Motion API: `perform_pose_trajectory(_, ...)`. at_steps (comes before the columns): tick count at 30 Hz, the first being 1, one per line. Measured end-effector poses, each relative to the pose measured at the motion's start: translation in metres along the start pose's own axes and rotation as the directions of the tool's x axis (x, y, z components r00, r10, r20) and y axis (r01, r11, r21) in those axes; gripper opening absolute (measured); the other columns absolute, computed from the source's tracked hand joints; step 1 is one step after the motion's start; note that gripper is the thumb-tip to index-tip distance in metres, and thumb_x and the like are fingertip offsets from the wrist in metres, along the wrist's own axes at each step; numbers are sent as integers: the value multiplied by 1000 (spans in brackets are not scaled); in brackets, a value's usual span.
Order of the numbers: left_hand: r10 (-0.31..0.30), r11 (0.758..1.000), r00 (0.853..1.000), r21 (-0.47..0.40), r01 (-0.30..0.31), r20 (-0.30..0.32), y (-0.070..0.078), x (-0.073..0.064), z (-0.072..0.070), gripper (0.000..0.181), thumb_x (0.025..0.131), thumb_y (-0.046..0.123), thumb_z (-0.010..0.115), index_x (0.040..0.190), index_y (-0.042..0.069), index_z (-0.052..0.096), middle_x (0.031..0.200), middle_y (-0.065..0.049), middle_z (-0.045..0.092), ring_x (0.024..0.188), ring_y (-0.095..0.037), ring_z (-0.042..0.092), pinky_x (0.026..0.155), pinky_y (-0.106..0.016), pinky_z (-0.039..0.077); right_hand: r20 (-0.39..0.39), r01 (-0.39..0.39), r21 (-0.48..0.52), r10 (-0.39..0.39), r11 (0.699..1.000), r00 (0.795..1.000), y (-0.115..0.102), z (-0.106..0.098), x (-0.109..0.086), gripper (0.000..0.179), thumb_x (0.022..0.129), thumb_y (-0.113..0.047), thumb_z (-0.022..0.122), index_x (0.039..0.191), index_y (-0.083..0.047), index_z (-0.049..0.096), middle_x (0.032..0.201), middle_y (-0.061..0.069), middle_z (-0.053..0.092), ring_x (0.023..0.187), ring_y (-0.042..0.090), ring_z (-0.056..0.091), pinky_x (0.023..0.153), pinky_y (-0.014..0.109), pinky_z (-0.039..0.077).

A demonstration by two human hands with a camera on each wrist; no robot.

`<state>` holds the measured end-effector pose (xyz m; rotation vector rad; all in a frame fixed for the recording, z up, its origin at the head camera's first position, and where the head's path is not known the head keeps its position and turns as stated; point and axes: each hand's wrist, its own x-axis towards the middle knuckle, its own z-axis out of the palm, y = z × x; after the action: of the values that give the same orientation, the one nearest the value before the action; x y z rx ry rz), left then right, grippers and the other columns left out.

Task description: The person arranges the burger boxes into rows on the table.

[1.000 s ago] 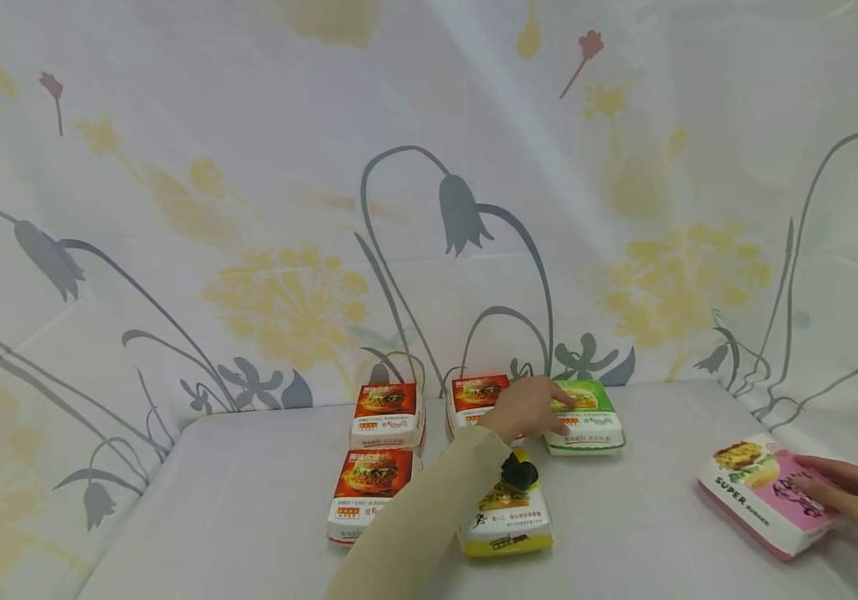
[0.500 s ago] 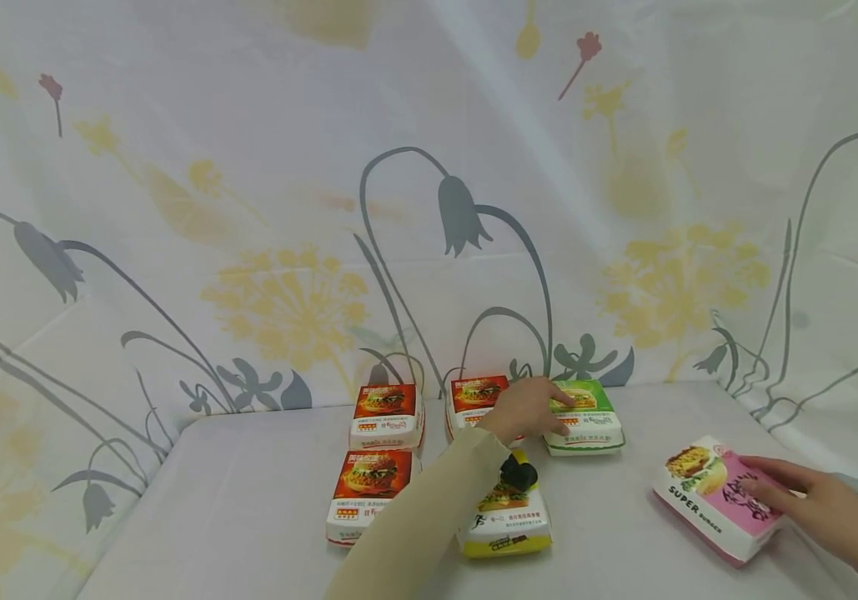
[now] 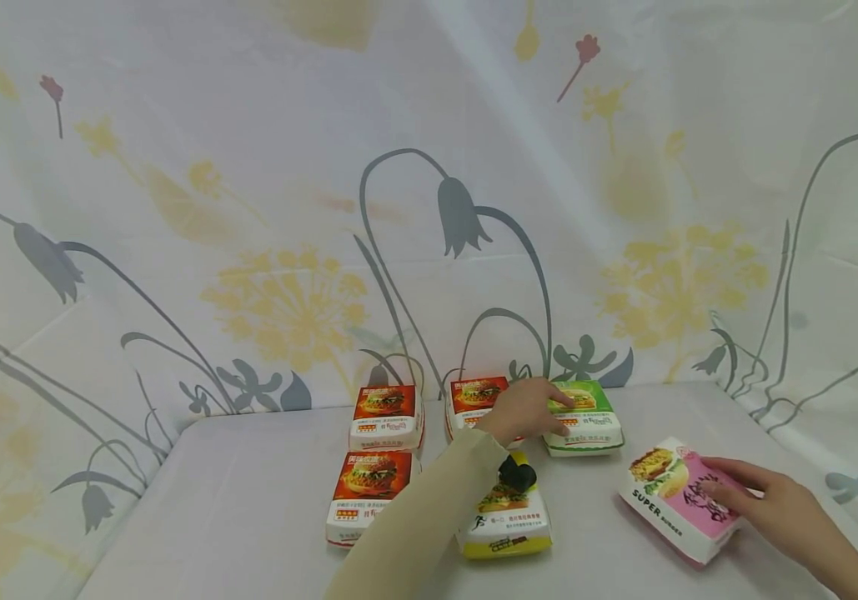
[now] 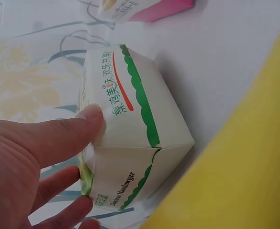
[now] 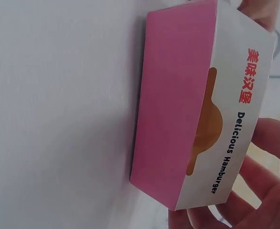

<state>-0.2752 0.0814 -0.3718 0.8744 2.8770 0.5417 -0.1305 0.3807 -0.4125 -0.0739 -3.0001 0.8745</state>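
Note:
My left hand point(image 3: 522, 408) reaches across to the left edge of a green-and-white burger box point(image 3: 592, 429). In the left wrist view, its thumb and bent fingers lie about one corner of that box point(image 4: 130, 95). On the right, my right hand point(image 3: 770, 504) grips a pink-and-white burger box point(image 3: 679, 504) by its right side, at an angle to the others. The right wrist view shows the pink box's wall point(image 5: 173, 105) close to the table; whether it touches is unclear. My left sleeve partly covers a yellow-and-white burger box point(image 3: 511, 529).
Two red-and-white burger boxes stand at the left, the rear one point(image 3: 385, 417) behind the front one point(image 3: 370, 496). Another red-and-white box point(image 3: 474, 400) is half hidden by my left hand. A white cloth covers the table point(image 3: 248, 500); a flower-patterned curtain point(image 3: 286, 167) rises behind.
The pink burger box has moved left with my right hand, nearer to the green and yellow boxes. My left hand and the other boxes stay where they were.

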Motion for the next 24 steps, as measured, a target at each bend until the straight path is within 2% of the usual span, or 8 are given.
perform_pose_trajectory(4, -3, 1000, 1000, -3, 3, -5, -1, 2, 2, 40, 81, 36, 83, 119, 40, 73, 130, 17, 62, 122, -6, 53, 88, -22, 46, -9, 19, 2, -19, 1000, 1000, -7, 5, 0, 65, 96, -48, 62, 137, 2, 55, 132, 38, 51, 116, 58, 48, 81, 65, 46)
perform_pose_trajectory(12, 1, 1000, 1000, 4, -1, -1, 0, 2, 1, 40, 82, 36, 83, 120, 40, 72, 129, 18, 62, 121, -5, 54, 87, -21, 46, 28, -25, 36, 24, 999, 999, -20, 12, 3, 72, 95, -53, 61, 139, 3, 53, 135, 37, 49, 118, 56, 46, 86, 66, 45)
perform_pose_trajectory(17, 10, 1000, 1000, 15, -10, 3, 0, 1, 0, 40, 82, 36, 82, 121, 40, 72, 130, 17, 62, 123, -5, 53, 91, -22, 46, 12, -8, 31, 7, 999, 1000, -26, 17, 3, 71, 95, -53, 62, 138, 3, 54, 135, 37, 50, 119, 56, 46, 86, 66, 45)
perform_pose_trajectory(24, 0, 1000, 1000, 6, -1, 17, 3, -4, -4, 41, 84, 37, 80, 124, 40, 70, 133, 16, 58, 126, -6, 50, 98, -24, 43, 37, -9, 29, 8, 1000, 999, -33, 20, 3, 73, 95, -56, 59, 139, 2, 54, 137, 36, 49, 118, 54, 48, 86, 65, 46)
